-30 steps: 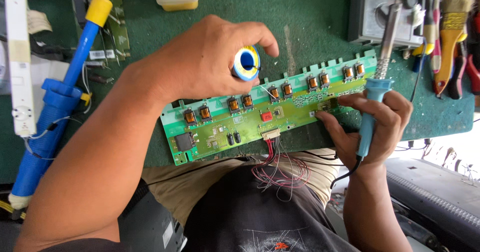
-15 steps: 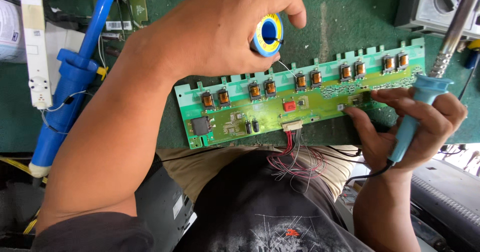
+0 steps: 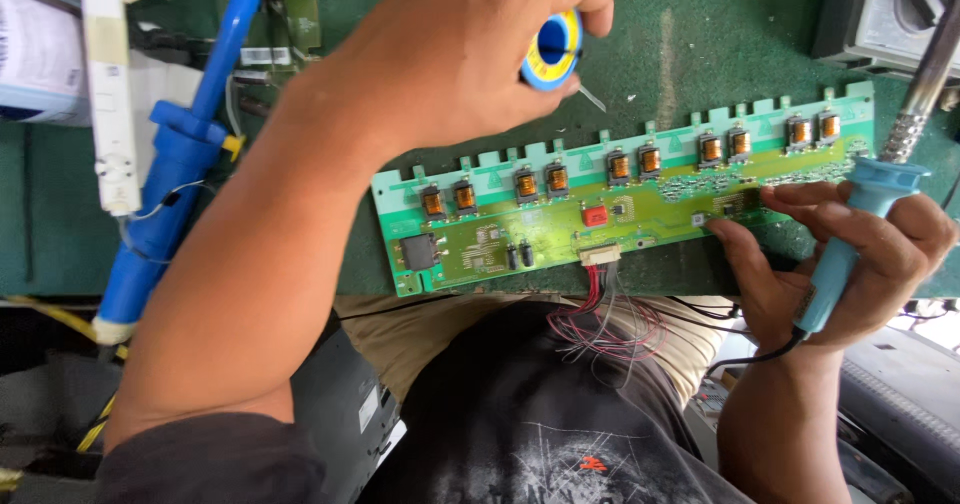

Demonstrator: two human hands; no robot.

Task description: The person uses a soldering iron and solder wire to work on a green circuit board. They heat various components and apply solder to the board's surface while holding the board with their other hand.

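Green mat (image 3: 720, 54): circuit board (image 3: 620, 204), solder spool (image 3: 552, 49) in left hand (image 3: 460, 44).

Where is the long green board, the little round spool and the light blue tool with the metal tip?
green circuit board (image 3: 560, 226), head view, on its middle.
solder spool (image 3: 552, 52), head view, on its blue rim.
soldering iron (image 3: 850, 234), head view, on its blue handle.

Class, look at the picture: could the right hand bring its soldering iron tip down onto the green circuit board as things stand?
Probably yes. The right hand already rests its fingertips on the circuit board while gripping the soldering iron, whose tip points up and away. Nothing covers the board; the left hand holds the solder spool above it.
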